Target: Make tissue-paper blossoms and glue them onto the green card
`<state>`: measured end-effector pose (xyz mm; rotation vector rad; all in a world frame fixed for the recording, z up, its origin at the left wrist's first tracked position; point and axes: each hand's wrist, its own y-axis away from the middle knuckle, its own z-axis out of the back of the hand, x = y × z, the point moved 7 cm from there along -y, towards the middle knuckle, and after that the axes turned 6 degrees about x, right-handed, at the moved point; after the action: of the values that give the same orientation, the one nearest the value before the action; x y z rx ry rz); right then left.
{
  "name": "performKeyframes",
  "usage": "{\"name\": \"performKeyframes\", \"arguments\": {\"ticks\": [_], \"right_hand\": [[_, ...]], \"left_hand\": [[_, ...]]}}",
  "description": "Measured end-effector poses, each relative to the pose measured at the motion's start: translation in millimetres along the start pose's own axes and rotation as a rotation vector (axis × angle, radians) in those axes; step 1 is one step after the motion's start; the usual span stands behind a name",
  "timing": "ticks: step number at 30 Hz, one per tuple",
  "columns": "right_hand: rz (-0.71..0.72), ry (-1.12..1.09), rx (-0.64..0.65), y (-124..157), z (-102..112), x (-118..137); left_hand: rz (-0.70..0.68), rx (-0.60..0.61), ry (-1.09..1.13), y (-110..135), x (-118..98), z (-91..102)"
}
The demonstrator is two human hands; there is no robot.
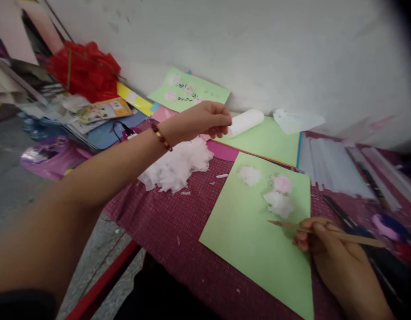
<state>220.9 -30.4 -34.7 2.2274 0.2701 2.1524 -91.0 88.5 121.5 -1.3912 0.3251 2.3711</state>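
Note:
My right hand [335, 253] grips a paintbrush [350, 238] with a pale wooden handle. The brush's brownish pointed tip hovers over or touches a light green sheet of paper [242, 235]; which, I cannot tell. On that sheet are a white tissue flower [248, 175], a pink one [282, 183] and another white one [279, 203]. Stretched toward the wall, my left hand [216, 119] is closed in a pinch at the left end of a white paper roll [247, 122]. Whether it holds the roll is hidden. Below my left forearm lies a heap of white tissue pieces [180, 164].
A green sheet with pink flowers and dark leaves [188, 91] leans by the wall. More green paper [259, 142] lies under the roll. Translucent strips [335, 166] and a dark knife-like tool [339, 209] are at right. A red plastic bag [85, 71] sits at left.

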Motion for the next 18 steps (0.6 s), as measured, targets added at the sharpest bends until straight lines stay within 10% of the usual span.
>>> {"name": "performKeyframes", "arguments": {"ticks": [4, 10, 18], "right_hand": [[-0.043, 0.124, -0.028, 3.1, -1.2, -3.5], [-0.024, 0.241, -0.014, 2.8, 2.1, -3.7], [-0.049, 0.194, 0.003, 1.8, 5.7, -10.6]], "left_hand": [[0.061, 0.067, -0.386, 35.8, 37.5, 14.2], [-0.168, 0.17, -0.968, 56.7, 72.2, -25.7], [-0.132, -0.055, -0.885, 47.8, 70.2, -7.8]]}}
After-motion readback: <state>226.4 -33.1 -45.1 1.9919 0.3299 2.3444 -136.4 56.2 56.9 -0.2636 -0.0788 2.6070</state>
